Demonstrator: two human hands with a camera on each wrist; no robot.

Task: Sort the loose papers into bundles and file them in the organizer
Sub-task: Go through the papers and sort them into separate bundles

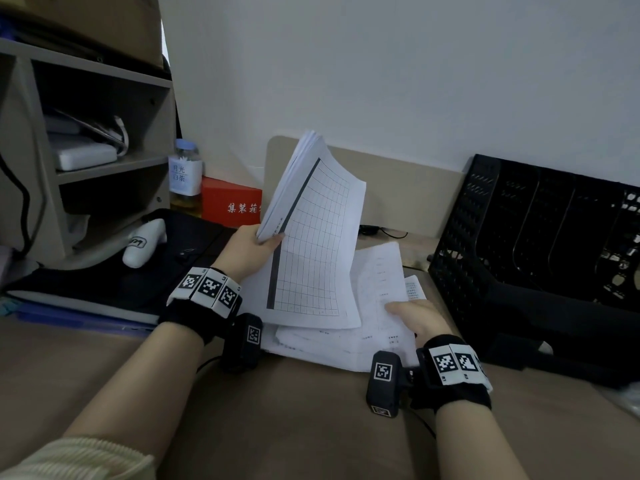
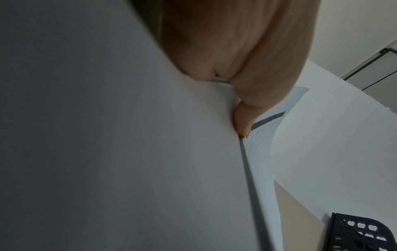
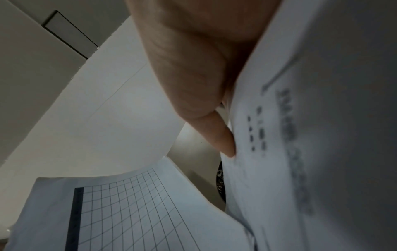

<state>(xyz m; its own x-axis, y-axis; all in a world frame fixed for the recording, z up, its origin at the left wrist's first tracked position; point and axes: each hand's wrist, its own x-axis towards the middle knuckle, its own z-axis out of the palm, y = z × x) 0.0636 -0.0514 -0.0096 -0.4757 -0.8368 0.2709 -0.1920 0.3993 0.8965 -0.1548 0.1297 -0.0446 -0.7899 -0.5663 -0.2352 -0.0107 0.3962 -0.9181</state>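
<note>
White grid-printed paper bundle (image 1: 311, 237) stands nearly upright, pinched at its lower-left edge by left hand (image 1: 247, 252). Right hand (image 1: 414, 318) pinches loose white sheets (image 1: 374, 289) on desk, nearer black perforated plastic organizer (image 1: 540, 237), to the right.

A grey shelf unit (image 1: 104, 161) stands at the left, holding white devices (image 1: 83, 155) on its middle shelf. Beside it against the wall stand a clear bottle (image 1: 186, 178) with a white label and amber liquid, and, touching it, a red box (image 1: 230, 202) with printed characters. A white handheld device (image 1: 143, 242) lies on a black mat (image 1: 114, 271) atop the tan desk (image 1: 277, 427).
</note>
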